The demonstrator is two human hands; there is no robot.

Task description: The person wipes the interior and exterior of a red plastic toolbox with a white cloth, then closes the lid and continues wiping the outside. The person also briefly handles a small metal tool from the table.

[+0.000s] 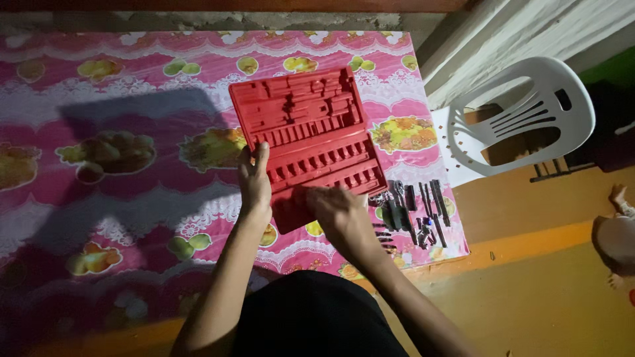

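A red plastic tool tray (307,125) with many empty moulded slots lies on the pink fruit-patterned tablecloth (132,112). My left hand (254,182) grips the tray's left edge, thumb on top. My right hand (340,215) rests palm down on the tray's near right corner, fingers bent; whether it holds a small part is hidden. A heap of dark metal sockets and bits (410,215) lies on the cloth just right of my right hand.
A white plastic chair (522,116) stands past the table's right edge. The table's near edge runs close to my body. Another person's limb (618,225) shows on the orange floor at far right.
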